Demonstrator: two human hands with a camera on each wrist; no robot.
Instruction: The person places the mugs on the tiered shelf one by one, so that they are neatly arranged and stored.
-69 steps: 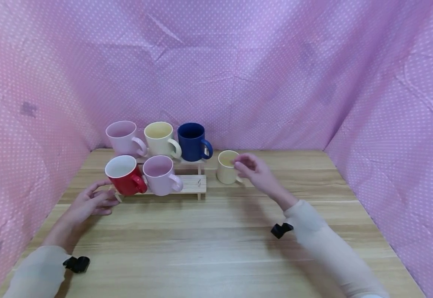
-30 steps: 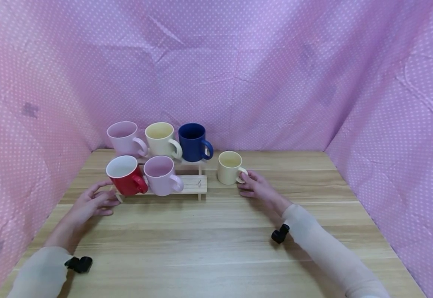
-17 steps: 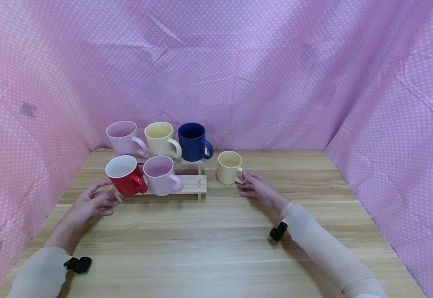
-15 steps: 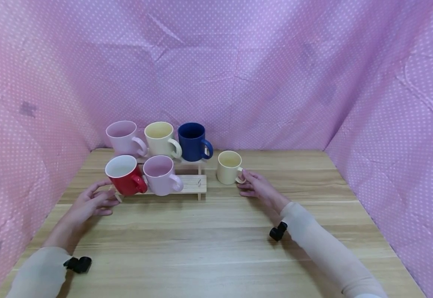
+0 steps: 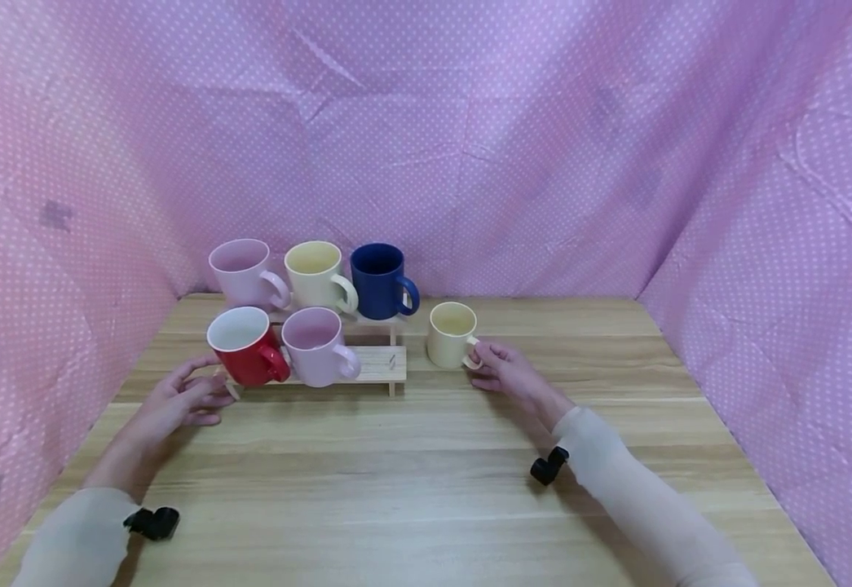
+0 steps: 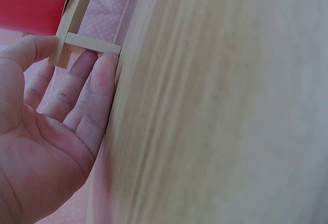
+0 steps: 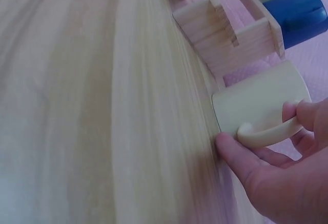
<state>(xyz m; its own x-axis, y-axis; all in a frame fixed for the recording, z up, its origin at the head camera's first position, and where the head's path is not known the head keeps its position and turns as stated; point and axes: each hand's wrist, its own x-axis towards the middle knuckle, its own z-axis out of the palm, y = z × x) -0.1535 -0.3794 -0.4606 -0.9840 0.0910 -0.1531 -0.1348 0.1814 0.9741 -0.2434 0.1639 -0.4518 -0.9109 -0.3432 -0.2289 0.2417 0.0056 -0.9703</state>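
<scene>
My right hand [image 5: 509, 373] pinches the handle of a pale yellow mug [image 5: 449, 346]. In the right wrist view the thumb and index finger close around the mug's handle [image 7: 269, 135], and a lower finger reaches the base edge. The mug is upright, its base close to the tabletop, just right of a two-tier wooden rack [image 5: 374, 364]. At the rack's left end, my left hand [image 5: 172, 399] holds the lower shelf, thumb against the shelf end and fingers at the leg [image 6: 92, 43]. A red mug [image 5: 249, 363] with white inside sits directly above those fingers.
On the lower tier a pink mug [image 5: 313, 352] stands beside the red one. The upper tier bears another pink mug [image 5: 238, 280], a cream mug [image 5: 311, 285] and a dark blue mug [image 5: 377, 289]. A pink dotted curtain [image 5: 528, 163] surrounds the wooden table [image 5: 367, 489].
My right hand has come down from the yellow mug's rim to its handle. The mug has turned slightly and shifted a little toward me. My left hand has stayed at the rack.
</scene>
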